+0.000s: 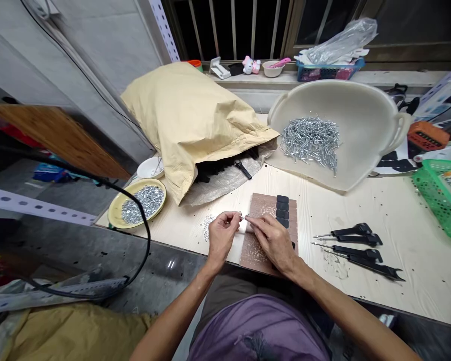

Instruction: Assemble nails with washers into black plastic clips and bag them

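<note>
My left hand (221,238) and my right hand (272,243) meet above the table, their fingertips pinching a tiny metal piece (242,217), perhaps a screw. A brown board (261,250) dusted with pale specks lies under my right hand, with several black plastic pieces (282,210) in a row along its far edge. Small silver bits (208,226) are scattered left of it. Several black metal-tipped tools (348,245) lie to the right. A yellow plate (115,208) holds small silver hardware, and a white plastic scoop (361,110) holds a heap of silver screws (311,140).
A tan sack (188,120) lies on a woven bag holding black parts at the table's far side. A green plastic basket (441,198) sits at the right edge. A black cable (143,210) crosses the left side. A barred window (229,25) with a cluttered sill lies beyond.
</note>
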A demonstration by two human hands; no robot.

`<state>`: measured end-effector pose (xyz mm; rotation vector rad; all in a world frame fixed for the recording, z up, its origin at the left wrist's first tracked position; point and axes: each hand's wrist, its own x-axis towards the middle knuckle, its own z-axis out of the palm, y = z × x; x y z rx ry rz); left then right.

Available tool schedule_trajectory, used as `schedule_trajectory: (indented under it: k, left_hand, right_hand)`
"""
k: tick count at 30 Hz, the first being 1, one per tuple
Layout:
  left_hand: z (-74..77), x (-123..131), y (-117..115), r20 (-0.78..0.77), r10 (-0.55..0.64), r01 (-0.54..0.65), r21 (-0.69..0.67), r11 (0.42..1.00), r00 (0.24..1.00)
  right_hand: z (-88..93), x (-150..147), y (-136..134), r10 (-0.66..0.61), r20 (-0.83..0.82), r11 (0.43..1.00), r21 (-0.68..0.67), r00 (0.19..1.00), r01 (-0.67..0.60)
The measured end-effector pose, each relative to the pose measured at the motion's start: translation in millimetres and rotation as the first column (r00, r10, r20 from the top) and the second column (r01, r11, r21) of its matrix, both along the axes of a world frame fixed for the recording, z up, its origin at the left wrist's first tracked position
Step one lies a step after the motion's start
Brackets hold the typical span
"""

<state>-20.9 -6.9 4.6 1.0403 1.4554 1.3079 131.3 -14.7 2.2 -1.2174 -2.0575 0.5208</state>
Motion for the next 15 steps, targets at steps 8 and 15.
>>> schedule_trajectory:
  k: [8, 15]
  left_hand:
    - [-0.4, 4, 0, 0.031, -0.006, 0.006, -0.006, 1.000, 0.999]
    - [-3.7, 0, 5, 0.163, -0.162, 0.166, -0.015, 0.986, 0.973]
  right_hand:
    - [-0.9, 4, -1, -0.058, 0.085, 0.998, 0.010, 0.995, 0.057]
    - [1.9, 13, -2, -0.093, 0.180, 0.995, 0.047, 0.979, 0.085]
